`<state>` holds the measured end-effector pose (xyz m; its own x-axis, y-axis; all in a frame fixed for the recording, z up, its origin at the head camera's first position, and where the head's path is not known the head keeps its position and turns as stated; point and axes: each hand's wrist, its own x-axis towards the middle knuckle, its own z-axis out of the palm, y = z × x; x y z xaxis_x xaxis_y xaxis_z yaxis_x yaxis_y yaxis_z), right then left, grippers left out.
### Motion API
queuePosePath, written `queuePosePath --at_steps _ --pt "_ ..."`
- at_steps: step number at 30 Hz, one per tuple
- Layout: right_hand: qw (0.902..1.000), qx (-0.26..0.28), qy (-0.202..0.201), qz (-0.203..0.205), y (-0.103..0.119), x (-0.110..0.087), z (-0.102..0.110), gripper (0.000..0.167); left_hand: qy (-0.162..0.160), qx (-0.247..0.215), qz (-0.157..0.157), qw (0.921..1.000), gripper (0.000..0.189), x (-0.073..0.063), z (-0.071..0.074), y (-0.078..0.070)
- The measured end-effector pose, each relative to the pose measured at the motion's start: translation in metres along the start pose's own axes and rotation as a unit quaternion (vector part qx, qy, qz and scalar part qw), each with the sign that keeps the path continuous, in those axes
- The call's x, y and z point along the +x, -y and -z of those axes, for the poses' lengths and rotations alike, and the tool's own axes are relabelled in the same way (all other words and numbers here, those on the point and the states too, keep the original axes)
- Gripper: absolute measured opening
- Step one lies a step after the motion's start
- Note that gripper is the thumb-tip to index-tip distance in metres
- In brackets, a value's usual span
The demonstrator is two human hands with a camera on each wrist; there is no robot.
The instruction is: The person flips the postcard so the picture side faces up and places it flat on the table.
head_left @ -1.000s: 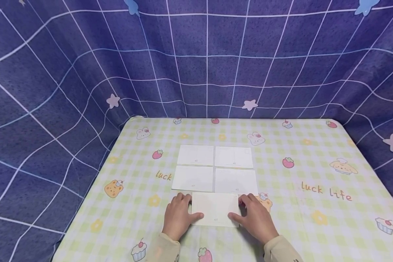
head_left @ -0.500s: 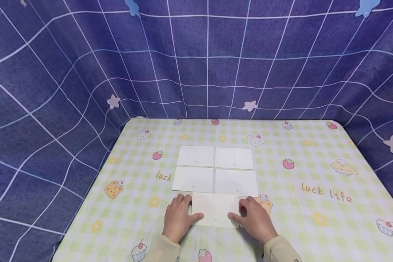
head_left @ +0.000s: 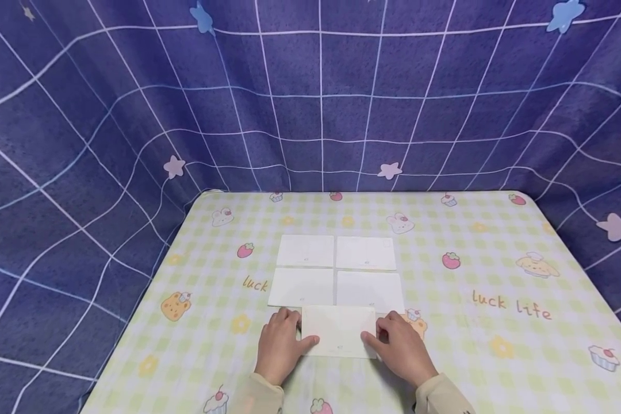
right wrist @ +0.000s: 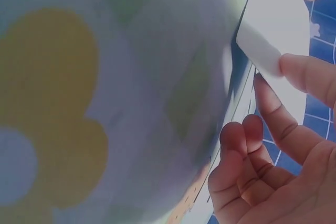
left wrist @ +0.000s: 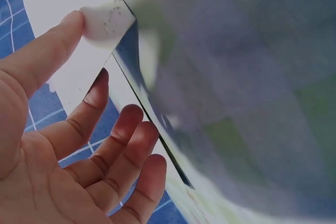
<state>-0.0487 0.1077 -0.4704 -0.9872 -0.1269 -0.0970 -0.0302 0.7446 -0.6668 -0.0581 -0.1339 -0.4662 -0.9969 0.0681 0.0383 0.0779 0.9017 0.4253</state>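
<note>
A white postcard [head_left: 338, 330] is held between both hands, close to the front of the table. My left hand [head_left: 280, 348] pinches its left edge, thumb on top and index finger underneath, as the left wrist view shows. At the opposite edge my right hand [head_left: 403, 349] pinches it the same way, its other fingers curled loosely below. Just beyond, several more white postcards lie flat in two rows: a near left postcard [head_left: 301, 286], a near right postcard [head_left: 370, 288], a far left postcard [head_left: 306, 250] and a far right postcard [head_left: 365, 253].
A green-and-white checked tablecloth [head_left: 486, 339] with printed strawberries, cupcakes and animals covers the table. Behind and at the sides hangs a dark blue curtain [head_left: 347, 69] with a white grid and stars. The table's back edge meets the curtain.
The head view has shifted slightly. Relative to the laid-out postcards, the held postcard and both hands are a little nearer to the front row. Both hands keep their grip.
</note>
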Motion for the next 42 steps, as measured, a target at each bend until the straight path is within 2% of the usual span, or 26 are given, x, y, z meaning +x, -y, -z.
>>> queuePosePath --at_steps 11,18,22,30,38,42 --pt "0.9995 -0.004 -0.029 0.011 -0.003 0.002 0.014 0.034 -0.022 0.009 -0.029 0.9993 0.04 0.007 0.0 -0.009" --pt "0.9992 -0.006 -0.038 0.003 -0.006 0.004 0.029 0.034 -0.045 0.02 -0.058 0.9971 0.039 0.014 0.001 -0.021" --pt "0.9986 -0.009 -0.052 0.0 -0.008 0.004 0.036 0.035 -0.048 0.023 -0.072 0.996 0.038 0.019 0.003 -0.029" --pt "0.9969 -0.023 -0.075 0.001 -0.012 0.001 0.047 0.036 -0.052 0.032 -0.078 0.995 0.035 0.024 0.004 -0.045" --pt "0.9958 -0.03 -0.086 0.001 -0.016 0.001 0.055 0.036 -0.073 0.016 -0.093 0.9929 0.033 0.028 0.002 -0.051" --pt "0.9939 -0.034 -0.105 0.002 -0.018 0.002 0.056 0.034 -0.076 0.007 -0.096 0.9925 0.033 0.03 0.003 -0.054"
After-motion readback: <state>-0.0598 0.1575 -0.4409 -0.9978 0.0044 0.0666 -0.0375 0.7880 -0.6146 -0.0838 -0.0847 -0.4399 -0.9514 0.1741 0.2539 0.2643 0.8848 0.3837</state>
